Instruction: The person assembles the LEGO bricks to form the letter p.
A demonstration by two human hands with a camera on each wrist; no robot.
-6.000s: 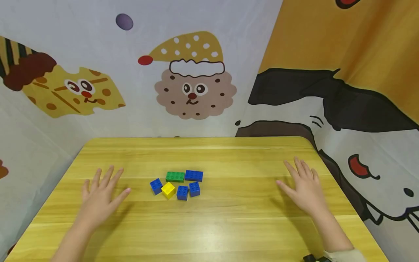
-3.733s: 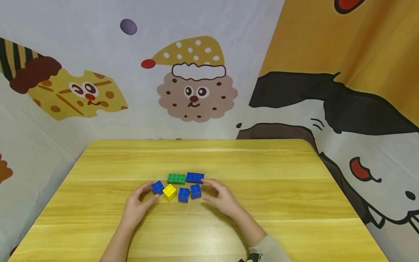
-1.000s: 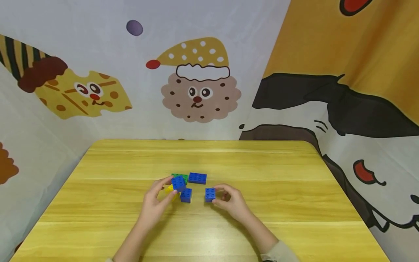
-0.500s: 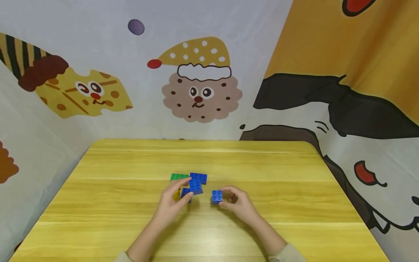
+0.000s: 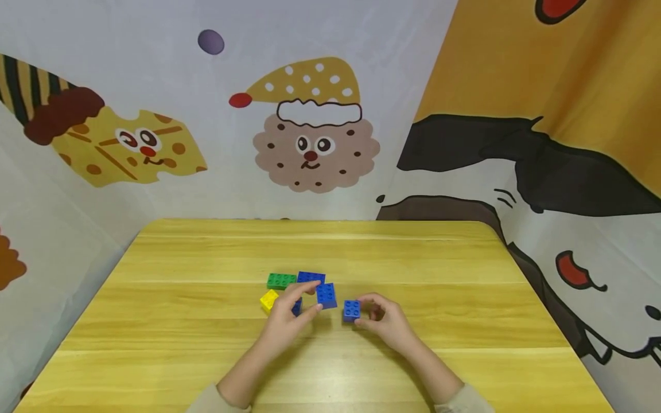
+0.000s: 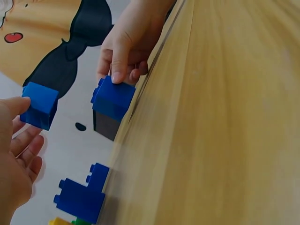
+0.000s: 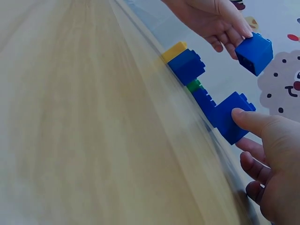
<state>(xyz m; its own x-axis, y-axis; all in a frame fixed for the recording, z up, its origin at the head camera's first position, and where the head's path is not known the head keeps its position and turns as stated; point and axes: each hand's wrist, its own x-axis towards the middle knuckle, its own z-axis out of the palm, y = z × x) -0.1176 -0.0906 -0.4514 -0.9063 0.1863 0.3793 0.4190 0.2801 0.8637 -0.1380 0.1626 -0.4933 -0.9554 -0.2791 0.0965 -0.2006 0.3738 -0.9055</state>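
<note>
My left hand (image 5: pixel 289 317) pinches a square blue toy building brick (image 5: pixel 326 296) between thumb and fingertips. In the left wrist view this blue brick (image 6: pixel 40 107) is raised off the table, studs to the side. Just to its right, my right hand (image 5: pixel 388 322) grips a second square blue brick (image 5: pixel 352 310), studs up, at table level. A narrow gap separates the two held bricks. Behind my left hand lies a third square blue brick (image 5: pixel 296 308), partly hidden by the fingers; in the right wrist view that brick (image 7: pixel 187 66) shows more fully.
A yellow brick (image 5: pixel 269 299) lies left of my left hand. Behind it are a long green brick (image 5: pixel 282 280) and a long blue brick (image 5: pixel 311 277), end to end. The wooden table (image 5: pixel 439 258) backs onto a cartoon-printed cloth (image 5: pixel 227 201).
My hands have come in from the sides and each has picked out a square blue brick. The left one has carried its brick rightwards over the others; the right one has drawn its brick right.
</note>
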